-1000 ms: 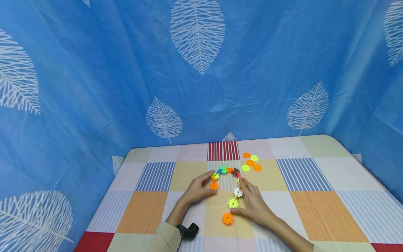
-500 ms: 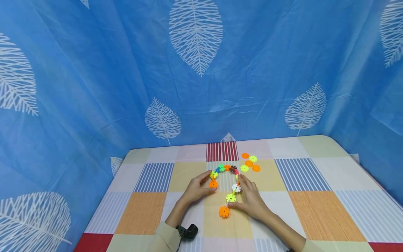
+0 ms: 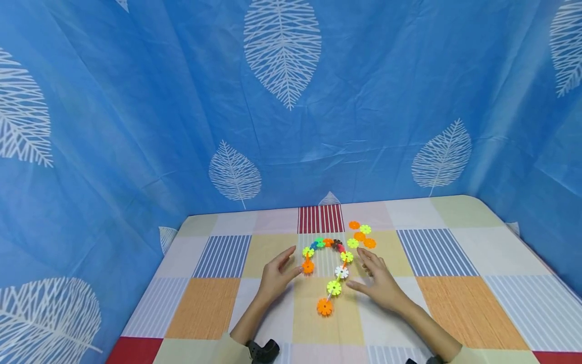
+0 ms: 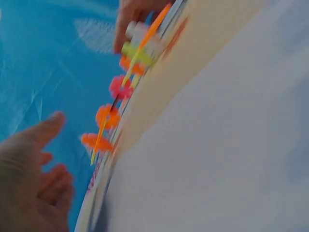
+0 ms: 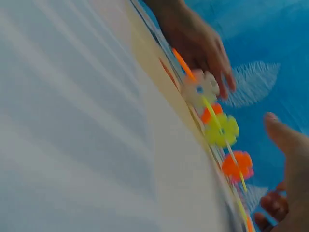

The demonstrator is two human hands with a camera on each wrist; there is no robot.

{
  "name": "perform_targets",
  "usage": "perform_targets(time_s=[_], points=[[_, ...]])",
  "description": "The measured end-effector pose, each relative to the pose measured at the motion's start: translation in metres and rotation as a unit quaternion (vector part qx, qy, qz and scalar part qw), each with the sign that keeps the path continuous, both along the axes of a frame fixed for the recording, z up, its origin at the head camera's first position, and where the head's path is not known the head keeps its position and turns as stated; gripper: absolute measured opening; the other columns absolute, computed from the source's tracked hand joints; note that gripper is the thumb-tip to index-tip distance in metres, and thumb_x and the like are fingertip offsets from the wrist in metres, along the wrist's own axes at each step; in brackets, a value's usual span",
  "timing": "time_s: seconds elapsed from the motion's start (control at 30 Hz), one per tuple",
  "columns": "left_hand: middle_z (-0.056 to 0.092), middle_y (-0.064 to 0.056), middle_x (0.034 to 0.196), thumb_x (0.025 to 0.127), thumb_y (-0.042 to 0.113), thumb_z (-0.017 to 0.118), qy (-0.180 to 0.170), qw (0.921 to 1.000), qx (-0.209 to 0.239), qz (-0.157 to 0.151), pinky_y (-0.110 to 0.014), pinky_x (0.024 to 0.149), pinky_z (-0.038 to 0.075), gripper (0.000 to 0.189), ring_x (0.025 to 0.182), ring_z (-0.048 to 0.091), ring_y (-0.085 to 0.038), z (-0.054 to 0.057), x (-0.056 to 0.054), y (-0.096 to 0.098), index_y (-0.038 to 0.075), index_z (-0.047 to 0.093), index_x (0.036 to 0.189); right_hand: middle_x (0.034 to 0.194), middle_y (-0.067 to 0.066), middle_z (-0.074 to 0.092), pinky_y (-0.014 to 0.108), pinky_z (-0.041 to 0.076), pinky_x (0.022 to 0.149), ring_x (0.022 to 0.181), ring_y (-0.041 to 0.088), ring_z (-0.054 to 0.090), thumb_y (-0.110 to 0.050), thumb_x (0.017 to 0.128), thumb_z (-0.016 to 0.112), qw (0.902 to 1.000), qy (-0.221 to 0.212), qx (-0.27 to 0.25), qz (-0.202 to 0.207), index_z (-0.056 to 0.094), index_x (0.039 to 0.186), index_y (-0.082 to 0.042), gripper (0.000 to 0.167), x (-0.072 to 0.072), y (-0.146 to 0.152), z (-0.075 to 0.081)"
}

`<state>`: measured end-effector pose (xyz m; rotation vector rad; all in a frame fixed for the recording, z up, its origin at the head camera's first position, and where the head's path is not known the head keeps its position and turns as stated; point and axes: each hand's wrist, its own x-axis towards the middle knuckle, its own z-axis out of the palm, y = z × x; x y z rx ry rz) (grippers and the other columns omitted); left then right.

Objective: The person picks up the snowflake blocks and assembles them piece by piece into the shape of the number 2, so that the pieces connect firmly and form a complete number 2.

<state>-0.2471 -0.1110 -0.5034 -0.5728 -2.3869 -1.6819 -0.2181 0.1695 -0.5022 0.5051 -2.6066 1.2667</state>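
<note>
Both hands, left hand (image 3: 275, 277) and right hand (image 3: 379, 284), hover with grip apart beside the curved chain of colourful plastic snowflake discs (image 3: 334, 268) mid-counter; a careless brush could probably snap its links.

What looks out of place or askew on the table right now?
Nothing stands out. The disc chain lies flat in a hook shape on the cloth, unbroken as far as the head view shows. Five loose discs sit in a tidy cluster behind it. The left hand and right hand flank the chain, open.
</note>
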Motion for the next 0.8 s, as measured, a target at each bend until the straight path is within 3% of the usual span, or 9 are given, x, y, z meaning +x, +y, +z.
perform_targets(time_s=[0.1, 0.17, 0.3, 0.47, 0.63, 0.8], points=[[0.052, -0.019, 0.127, 0.08, 0.005, 0.07, 0.032, 0.9976, 0.049, -0.037, -0.039, 0.096, 0.038, 0.05, 0.118, 0.048, -0.033, 0.003, 0.015, 0.007, -0.005, 0.052, 0.126, 0.131, 0.018, 0.043, 0.035, 0.043, 0.072, 0.092, 0.024, 0.046, -0.026, 0.081, 0.071, 0.9977, 0.037, -0.041, -0.039, 0.044, 0.135, 0.0, 0.065, -0.016, 0.017, 0.0], [0.054, -0.022, 0.123, 0.08, 0.003, 0.07, 0.045, 0.995, 0.05, -0.074, -0.042, 0.093, 0.041, 0.05, 0.113, 0.051, -0.036, 0.002, 0.024, 0.013, -0.007, 0.051, 0.125, 0.127, 0.019, 0.047, 0.033, 0.043, 0.069, 0.088, 0.024, 0.048, -0.022, 0.084, 0.069, 0.9951, 0.054, -0.044, -0.07, 0.049, 0.131, 0.0, 0.057, -0.028, 0.027, 0.0], [0.058, -0.019, 0.114, 0.075, 0.011, 0.076, 0.049, 0.9903, -0.012, -0.13, -0.037, 0.082, 0.049, 0.062, 0.098, 0.058, -0.032, -0.001, 0.04, 0.022, -0.005, 0.049, 0.128, 0.119, 0.027, 0.049, 0.038, 0.044, 0.069, 0.086, 0.03, 0.051, -0.018, 0.086, 0.066, 0.992, 0.059, -0.004, -0.112, 0.05, 0.126, 0.008, 0.05, -0.048, 0.039, -0.006], [0.058, -0.002, 0.101, 0.067, 0.028, 0.083, 0.057, 0.983, -0.121, -0.126, -0.019, 0.068, 0.045, 0.072, 0.08, 0.052, -0.011, -0.004, 0.049, 0.025, 0.007, 0.052, 0.128, 0.113, 0.03, 0.05, 0.045, 0.041, 0.07, 0.091, 0.036, 0.048, -0.012, 0.084, 0.067, 0.9888, 0.057, 0.05, -0.128, 0.056, 0.116, 0.012, 0.042, -0.062, 0.043, -0.013], [0.059, 0.006, 0.089, 0.066, 0.03, 0.083, 0.067, 0.9789, -0.15, -0.122, -0.014, 0.063, 0.042, 0.066, 0.073, 0.048, -0.003, -0.006, 0.051, 0.026, 0.005, 0.059, 0.122, 0.107, 0.026, 0.051, 0.047, 0.039, 0.069, 0.091, 0.038, 0.047, -0.01, 0.08, 0.071, 0.9869, 0.06, 0.043, -0.144, 0.066, 0.101, 0.005, 0.026, -0.064, 0.041, -0.017], [0.059, 0.014, 0.083, 0.067, 0.034, 0.081, 0.064, 0.9769, -0.174, -0.106, -0.013, 0.062, 0.041, 0.06, 0.071, 0.046, 0.0, -0.007, 0.05, 0.028, 0.007, 0.063, 0.117, 0.103, 0.025, 0.052, 0.048, 0.038, 0.073, 0.09, 0.037, 0.047, -0.019, 0.078, 0.074, 0.9826, 0.085, 0.065, -0.152, 0.066, 0.105, 0.004, 0.036, -0.065, 0.038, -0.019]])
